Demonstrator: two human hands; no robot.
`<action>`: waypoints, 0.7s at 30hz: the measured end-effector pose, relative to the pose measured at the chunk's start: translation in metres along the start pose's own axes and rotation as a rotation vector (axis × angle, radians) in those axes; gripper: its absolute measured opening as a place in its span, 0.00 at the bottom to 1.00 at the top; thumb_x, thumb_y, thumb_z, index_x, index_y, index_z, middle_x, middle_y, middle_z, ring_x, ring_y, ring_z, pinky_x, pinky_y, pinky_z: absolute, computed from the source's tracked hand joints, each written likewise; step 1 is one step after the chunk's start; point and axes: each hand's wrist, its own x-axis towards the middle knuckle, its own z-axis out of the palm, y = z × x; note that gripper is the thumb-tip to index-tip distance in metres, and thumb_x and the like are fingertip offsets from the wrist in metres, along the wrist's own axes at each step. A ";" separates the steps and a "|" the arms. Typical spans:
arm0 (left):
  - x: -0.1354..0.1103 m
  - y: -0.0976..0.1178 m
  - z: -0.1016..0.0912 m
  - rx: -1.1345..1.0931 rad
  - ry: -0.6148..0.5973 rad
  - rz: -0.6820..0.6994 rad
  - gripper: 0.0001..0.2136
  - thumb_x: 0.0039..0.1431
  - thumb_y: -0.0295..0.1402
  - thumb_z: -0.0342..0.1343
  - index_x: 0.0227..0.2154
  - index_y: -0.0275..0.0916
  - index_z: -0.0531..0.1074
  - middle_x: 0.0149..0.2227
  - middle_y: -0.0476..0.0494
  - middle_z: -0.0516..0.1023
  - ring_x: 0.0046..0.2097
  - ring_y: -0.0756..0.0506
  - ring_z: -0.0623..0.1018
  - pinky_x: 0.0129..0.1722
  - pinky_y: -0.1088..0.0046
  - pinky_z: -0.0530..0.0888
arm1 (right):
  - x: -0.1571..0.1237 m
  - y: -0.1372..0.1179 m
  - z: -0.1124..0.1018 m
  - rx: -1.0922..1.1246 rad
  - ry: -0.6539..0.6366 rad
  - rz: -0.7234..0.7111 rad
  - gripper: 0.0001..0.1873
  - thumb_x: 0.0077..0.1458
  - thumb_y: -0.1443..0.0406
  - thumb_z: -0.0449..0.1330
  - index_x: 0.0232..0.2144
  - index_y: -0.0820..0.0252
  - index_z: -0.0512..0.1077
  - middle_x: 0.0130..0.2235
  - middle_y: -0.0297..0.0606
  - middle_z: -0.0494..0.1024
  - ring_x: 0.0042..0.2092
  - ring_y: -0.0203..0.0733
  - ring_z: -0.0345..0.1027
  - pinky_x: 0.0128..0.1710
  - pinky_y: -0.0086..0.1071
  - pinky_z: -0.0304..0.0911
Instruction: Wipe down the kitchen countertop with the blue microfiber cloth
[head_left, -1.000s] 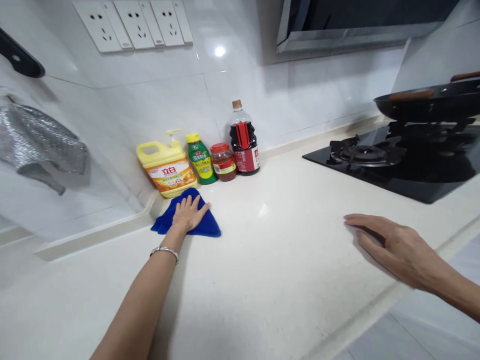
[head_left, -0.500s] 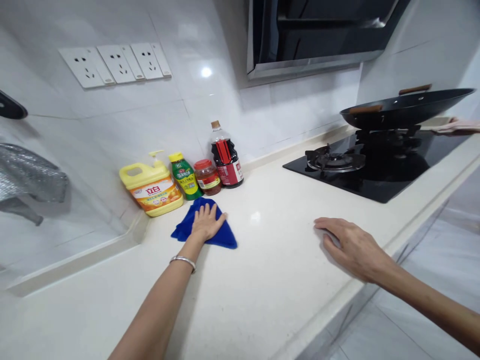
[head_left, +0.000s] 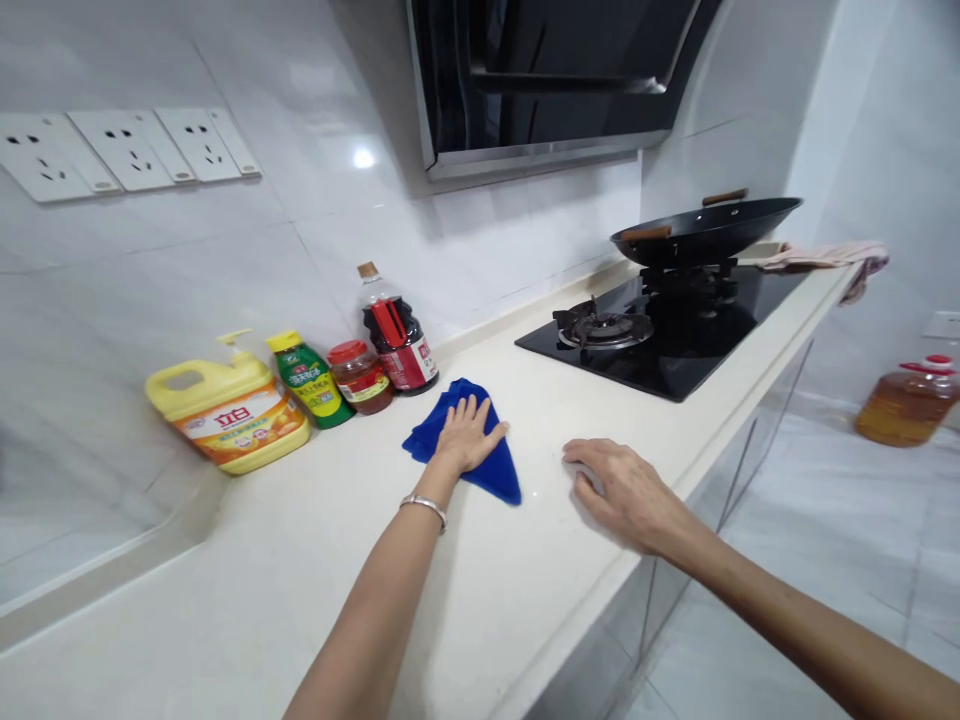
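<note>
My left hand (head_left: 466, 436) lies flat with fingers spread on a blue cloth (head_left: 487, 468) on the pale countertop (head_left: 300, 580). A silver bracelet sits on that wrist. My right hand (head_left: 626, 490) rests palm down on the counter near its front edge, fingers stretched out and holding nothing, a short way right of the cloth.
Against the back wall stand a yellow detergent jug (head_left: 229, 420), a green bottle (head_left: 306, 380), a red-lidded jar (head_left: 360, 376) and a dark sauce bottle (head_left: 394, 335). A black gas hob (head_left: 652, 335) carries a wok (head_left: 701, 230). An oil jug (head_left: 904, 400) sits on the floor.
My left hand has slid the blue cloth to the right, away from the detergent jug and toward the sauce bottle. The view has swung right, and my right hand now sits closer to the cloth.
</note>
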 end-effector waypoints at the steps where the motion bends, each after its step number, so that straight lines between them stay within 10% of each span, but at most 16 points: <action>1: -0.003 0.008 0.000 -0.005 -0.002 0.032 0.40 0.62 0.59 0.31 0.69 0.36 0.44 0.71 0.35 0.37 0.71 0.37 0.37 0.69 0.54 0.40 | 0.000 0.001 0.000 0.006 0.005 0.004 0.18 0.55 0.68 0.50 0.45 0.58 0.73 0.53 0.42 0.75 0.54 0.49 0.68 0.55 0.45 0.62; 10: -0.076 0.052 0.001 -0.086 -0.033 0.289 0.39 0.63 0.60 0.33 0.69 0.40 0.45 0.71 0.40 0.36 0.71 0.41 0.36 0.70 0.56 0.38 | -0.002 0.010 0.007 0.064 0.095 0.074 0.20 0.53 0.71 0.50 0.46 0.57 0.73 0.50 0.40 0.78 0.52 0.46 0.70 0.55 0.40 0.63; 21: -0.171 0.024 0.003 -0.144 -0.016 0.280 0.36 0.64 0.59 0.32 0.69 0.43 0.46 0.71 0.41 0.37 0.71 0.40 0.36 0.70 0.54 0.38 | 0.000 0.021 0.015 0.122 0.141 0.047 0.18 0.51 0.72 0.50 0.38 0.55 0.77 0.48 0.35 0.80 0.50 0.44 0.73 0.55 0.37 0.65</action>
